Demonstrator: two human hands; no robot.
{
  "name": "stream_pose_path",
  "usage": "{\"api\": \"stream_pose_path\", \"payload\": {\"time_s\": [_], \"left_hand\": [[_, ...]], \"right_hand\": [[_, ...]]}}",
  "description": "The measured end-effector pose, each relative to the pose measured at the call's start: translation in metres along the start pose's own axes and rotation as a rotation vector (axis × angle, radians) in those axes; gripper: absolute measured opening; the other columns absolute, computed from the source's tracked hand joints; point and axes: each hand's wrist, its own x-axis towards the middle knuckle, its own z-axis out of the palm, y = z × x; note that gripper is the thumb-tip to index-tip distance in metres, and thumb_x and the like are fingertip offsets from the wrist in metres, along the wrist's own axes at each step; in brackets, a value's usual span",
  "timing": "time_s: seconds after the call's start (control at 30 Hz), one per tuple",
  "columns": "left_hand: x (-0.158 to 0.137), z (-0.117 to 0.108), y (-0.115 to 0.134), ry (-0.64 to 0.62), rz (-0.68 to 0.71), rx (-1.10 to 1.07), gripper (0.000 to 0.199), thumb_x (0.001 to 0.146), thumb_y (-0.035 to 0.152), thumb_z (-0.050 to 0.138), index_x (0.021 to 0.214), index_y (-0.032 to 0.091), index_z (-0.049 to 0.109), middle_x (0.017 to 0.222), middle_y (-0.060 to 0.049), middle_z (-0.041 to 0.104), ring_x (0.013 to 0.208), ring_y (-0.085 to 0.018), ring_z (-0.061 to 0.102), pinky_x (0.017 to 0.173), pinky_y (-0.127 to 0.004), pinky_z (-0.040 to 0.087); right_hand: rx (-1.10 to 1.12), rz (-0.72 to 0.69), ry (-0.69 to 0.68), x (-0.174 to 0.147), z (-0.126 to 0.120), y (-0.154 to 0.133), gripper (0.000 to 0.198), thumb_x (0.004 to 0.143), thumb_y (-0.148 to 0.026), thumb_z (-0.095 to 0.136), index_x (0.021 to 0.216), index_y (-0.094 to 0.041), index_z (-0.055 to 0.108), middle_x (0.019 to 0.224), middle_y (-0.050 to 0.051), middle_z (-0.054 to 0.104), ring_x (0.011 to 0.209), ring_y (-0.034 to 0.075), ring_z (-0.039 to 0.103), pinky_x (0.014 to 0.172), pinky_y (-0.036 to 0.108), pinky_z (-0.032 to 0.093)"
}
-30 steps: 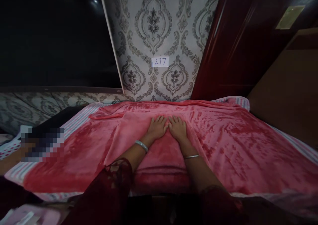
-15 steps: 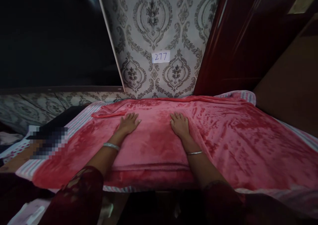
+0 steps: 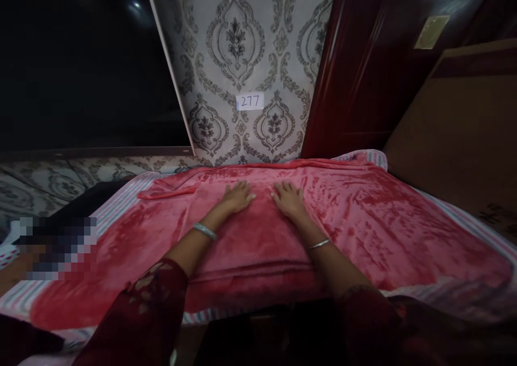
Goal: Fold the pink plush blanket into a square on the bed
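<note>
A plush pink-red blanket (image 3: 258,236) lies spread over a surface, with a folded section in the middle. My left hand (image 3: 238,196) rests palm down on the far part of that folded section, fingers stretched out. Flat on the same fold, a short way to its right, is my right hand (image 3: 288,198), its fingers spread. Neither hand grips anything. Under the blanket, a striped cloth (image 3: 117,209) shows along the left, right and front edges. My forearms cover parts of the fold's sides.
Behind the blanket stands a patterned wall with a paper label (image 3: 250,101) reading 277. A large dark screen (image 3: 89,69) hangs at left. On the right are a dark red door (image 3: 355,69) and a cardboard box (image 3: 456,129). Someone's arm (image 3: 16,269), partly pixelated, reaches in at lower left.
My left hand has slid right across the fold, closer to my right hand, which stays flat on the blanket. The camera view has turned slightly to the right.
</note>
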Motion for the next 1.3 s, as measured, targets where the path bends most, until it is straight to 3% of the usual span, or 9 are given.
{"api": "stream_pose_path", "payload": {"time_s": [0.13,0.3,0.47,0.63,0.8,0.93,1.03,1.17,1.3], "left_hand": [[0.011,0.028,0.022,0.060,0.083,-0.007,0.064,0.104,0.051,0.032,0.162,0.024,0.033,0.171,-0.013,0.026,0.159,-0.030,0.022,0.126,-0.062,0.014],[0.009,0.045,0.021,0.089,0.054,-0.004,0.065,0.105,0.053,0.031,0.163,0.024,0.033,0.170,-0.011,0.028,0.158,-0.030,0.023,0.127,-0.063,0.013],[-0.002,0.030,-0.021,0.025,-0.107,-0.002,0.066,0.104,0.055,0.032,0.162,0.025,0.033,0.173,-0.009,0.021,0.159,-0.033,0.019,0.124,-0.068,0.015],[-0.035,0.023,-0.075,0.014,-0.255,0.050,0.064,0.106,0.049,0.025,0.164,0.022,0.029,0.173,-0.011,0.021,0.160,-0.030,0.017,0.125,-0.066,0.016],[-0.063,0.017,-0.092,0.006,-0.351,0.117,0.064,0.105,0.049,0.024,0.163,0.023,0.030,0.172,-0.011,0.024,0.158,-0.032,0.022,0.123,-0.066,0.022],[-0.075,0.001,-0.064,0.075,-0.437,0.181,0.059,0.104,0.048,0.034,0.148,0.012,0.053,0.159,-0.021,0.046,0.152,-0.038,0.035,0.123,-0.067,0.021],[-0.084,0.000,-0.019,0.142,-0.199,0.134,0.056,0.106,0.041,0.033,0.149,0.010,0.050,0.161,-0.021,0.043,0.154,-0.035,0.031,0.125,-0.066,0.017],[-0.097,0.029,0.043,0.141,0.076,0.050,0.063,0.104,0.050,0.041,0.158,0.018,0.041,0.167,-0.014,0.036,0.156,-0.033,0.029,0.127,-0.063,0.017],[-0.109,0.063,0.064,0.103,0.102,0.051,0.068,0.103,0.056,0.042,0.161,0.021,0.038,0.169,-0.012,0.031,0.158,-0.034,0.024,0.127,-0.063,0.019]], "right_hand": [[-0.058,-0.004,0.010,-0.013,0.011,0.006,0.058,0.107,-0.052,0.035,0.160,-0.030,0.041,0.167,0.010,0.035,0.154,0.033,0.030,0.122,0.058,0.023],[-0.047,0.011,-0.014,-0.017,0.017,0.008,0.058,0.107,-0.051,0.034,0.161,-0.031,0.039,0.169,0.007,0.032,0.155,0.032,0.026,0.123,0.056,0.023],[-0.032,0.011,-0.020,-0.017,0.016,0.009,0.059,0.108,-0.051,0.032,0.162,-0.029,0.038,0.170,0.008,0.030,0.156,0.032,0.025,0.124,0.057,0.022],[-0.024,0.004,-0.018,-0.017,0.019,0.011,0.059,0.108,-0.052,0.031,0.161,-0.030,0.039,0.170,0.009,0.030,0.156,0.032,0.025,0.123,0.057,0.021],[-0.014,-0.010,-0.014,-0.016,0.016,0.013,0.060,0.107,-0.052,0.031,0.162,-0.029,0.038,0.169,0.009,0.032,0.155,0.033,0.025,0.122,0.059,0.022],[0.013,0.005,-0.062,-0.020,-0.001,0.010,0.059,0.108,-0.048,0.033,0.161,-0.025,0.040,0.169,0.011,0.032,0.155,0.034,0.027,0.122,0.058,0.025],[0.025,-0.037,-0.069,-0.039,-0.012,0.004,0.058,0.108,-0.046,0.033,0.160,-0.023,0.041,0.166,0.014,0.036,0.152,0.035,0.032,0.120,0.057,0.030],[-0.001,-0.156,-0.064,-0.078,-0.007,-0.005,0.058,0.107,-0.049,0.036,0.161,-0.028,0.040,0.168,0.010,0.034,0.154,0.035,0.030,0.120,0.059,0.028],[-0.032,-0.174,-0.042,-0.098,0.006,-0.005,0.058,0.107,-0.049,0.039,0.161,-0.029,0.039,0.170,0.008,0.030,0.156,0.033,0.024,0.122,0.060,0.024]]}}
